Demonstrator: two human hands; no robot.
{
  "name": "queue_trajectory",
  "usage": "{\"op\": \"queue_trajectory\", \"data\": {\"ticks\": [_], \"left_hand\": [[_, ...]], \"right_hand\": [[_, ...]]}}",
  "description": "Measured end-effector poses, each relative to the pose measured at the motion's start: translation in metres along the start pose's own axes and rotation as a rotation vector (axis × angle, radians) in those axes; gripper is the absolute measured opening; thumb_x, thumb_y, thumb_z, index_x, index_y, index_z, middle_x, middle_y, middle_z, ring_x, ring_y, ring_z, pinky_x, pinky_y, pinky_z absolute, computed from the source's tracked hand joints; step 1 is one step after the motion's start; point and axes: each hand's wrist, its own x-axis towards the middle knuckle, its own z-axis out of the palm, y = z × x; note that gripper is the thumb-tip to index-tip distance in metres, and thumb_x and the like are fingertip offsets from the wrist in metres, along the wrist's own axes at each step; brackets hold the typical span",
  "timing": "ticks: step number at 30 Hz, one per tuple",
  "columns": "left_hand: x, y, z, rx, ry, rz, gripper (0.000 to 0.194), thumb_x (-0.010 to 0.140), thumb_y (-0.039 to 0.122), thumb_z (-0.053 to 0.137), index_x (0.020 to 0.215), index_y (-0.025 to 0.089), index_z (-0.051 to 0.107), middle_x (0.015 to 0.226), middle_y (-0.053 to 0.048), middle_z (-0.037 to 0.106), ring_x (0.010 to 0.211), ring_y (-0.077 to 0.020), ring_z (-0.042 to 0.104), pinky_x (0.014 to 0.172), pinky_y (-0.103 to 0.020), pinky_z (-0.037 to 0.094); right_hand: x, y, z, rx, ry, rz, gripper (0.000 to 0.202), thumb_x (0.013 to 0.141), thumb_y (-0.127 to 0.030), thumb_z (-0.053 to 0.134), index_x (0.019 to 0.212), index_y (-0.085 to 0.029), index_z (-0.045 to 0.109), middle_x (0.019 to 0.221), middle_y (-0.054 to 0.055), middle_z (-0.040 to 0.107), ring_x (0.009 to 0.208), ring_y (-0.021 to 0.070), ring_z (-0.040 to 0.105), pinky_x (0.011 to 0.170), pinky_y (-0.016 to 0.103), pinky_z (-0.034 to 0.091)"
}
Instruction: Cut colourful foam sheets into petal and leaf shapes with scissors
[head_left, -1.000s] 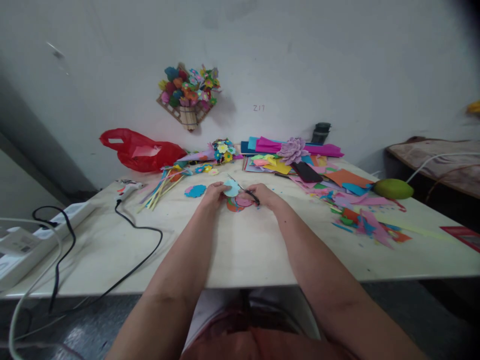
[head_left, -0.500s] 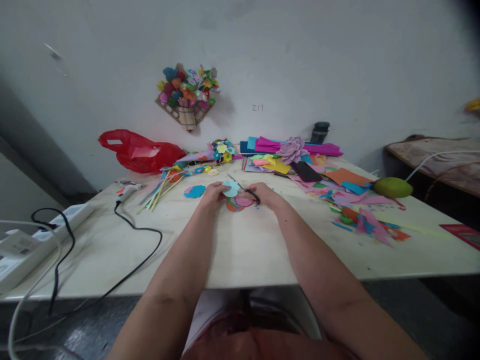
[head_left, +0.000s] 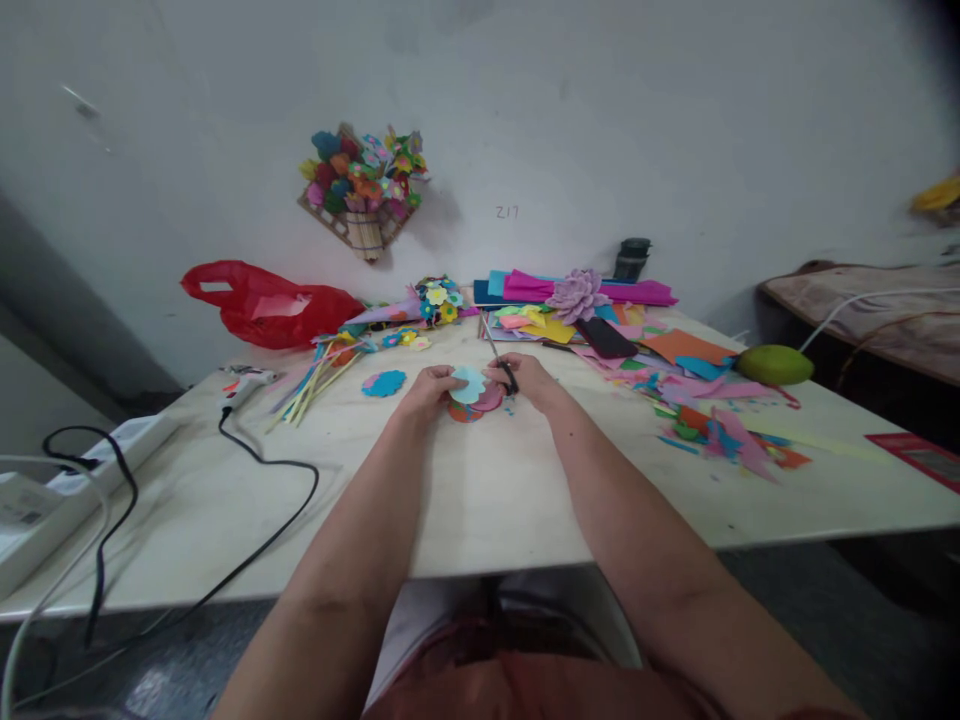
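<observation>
My left hand [head_left: 433,387] pinches the edge of a light blue scalloped paper piece [head_left: 468,385]. Black-handled scissors [head_left: 509,376] are in my right hand [head_left: 527,378], their blades pointing away toward the back of the table. My right fingertips are close to the paper's right edge; whether they touch it I cannot tell. Beneath the paper lie a pink paper piece [head_left: 491,398] and an orange paper piece [head_left: 465,412], partly covered. To the left, blue scalloped pieces [head_left: 385,383] rest on the table.
A glue gun [head_left: 247,384] with a black cord lies left, near a power strip [head_left: 90,480] and paper strips [head_left: 311,385]. Behind are a red plastic bag [head_left: 274,308] and paper flowers [head_left: 439,298]. Right are a phone [head_left: 606,338], paper scraps [head_left: 731,440] and a green fruit [head_left: 775,365].
The scissors have swung from pointing left across the paper to pointing away from me. The light blue paper is turned flatter and faces up more. The whole view has shifted slightly.
</observation>
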Motion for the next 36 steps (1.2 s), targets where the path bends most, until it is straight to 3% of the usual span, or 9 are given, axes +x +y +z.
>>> {"op": "queue_trajectory", "data": {"ticks": [3, 11, 15, 25, 36], "left_hand": [[-0.001, -0.001, 0.003, 0.055, -0.053, -0.016, 0.018, 0.046, 0.016, 0.076, 0.054, 0.011, 0.060, 0.050, -0.004, 0.059, 0.045, -0.0128, 0.054, 0.048, -0.024, 0.043], [-0.003, -0.001, 0.010, 0.174, -0.139, -0.091, 0.019, 0.046, 0.020, 0.076, 0.056, 0.012, 0.061, 0.053, -0.007, 0.062, 0.044, -0.0170, 0.057, 0.043, -0.027, 0.044], [-0.003, -0.001, 0.011, 0.188, -0.164, -0.105, 0.020, 0.047, 0.022, 0.076, 0.058, 0.012, 0.062, 0.054, -0.007, 0.063, 0.046, -0.0170, 0.057, 0.044, -0.027, 0.044], [0.003, -0.006, 0.004, 0.084, -0.106, -0.016, 0.022, 0.047, 0.019, 0.075, 0.065, 0.011, 0.065, 0.057, -0.002, 0.062, 0.047, -0.0127, 0.054, 0.051, -0.027, 0.045], [0.001, -0.002, 0.006, -0.046, -0.051, 0.027, 0.020, 0.048, 0.017, 0.075, 0.065, 0.010, 0.066, 0.059, -0.004, 0.063, 0.052, -0.0124, 0.057, 0.056, -0.026, 0.047]], "right_hand": [[0.000, -0.002, -0.001, 0.057, 0.008, -0.016, 0.027, 0.063, -0.019, 0.072, 0.085, -0.014, 0.057, 0.057, -0.003, 0.060, 0.045, 0.0077, 0.051, 0.044, 0.019, 0.039], [-0.005, -0.004, 0.005, 0.018, -0.115, -0.025, 0.030, 0.059, -0.015, 0.068, 0.088, -0.014, 0.058, 0.055, -0.006, 0.056, 0.046, 0.0078, 0.049, 0.045, 0.019, 0.036], [-0.005, -0.004, 0.006, 0.005, -0.098, -0.015, 0.028, 0.059, -0.008, 0.064, 0.086, -0.014, 0.058, 0.050, -0.007, 0.053, 0.042, 0.0073, 0.046, 0.044, 0.019, 0.034], [-0.004, -0.005, 0.009, 0.035, 0.036, 0.018, 0.024, 0.060, -0.002, 0.062, 0.080, -0.013, 0.059, 0.045, -0.008, 0.051, 0.040, 0.0069, 0.046, 0.041, 0.018, 0.035], [-0.004, -0.003, 0.009, 0.096, 0.018, 0.075, 0.019, 0.067, -0.005, 0.064, 0.082, -0.014, 0.055, 0.048, -0.004, 0.057, 0.041, 0.0090, 0.052, 0.044, 0.020, 0.043]]}}
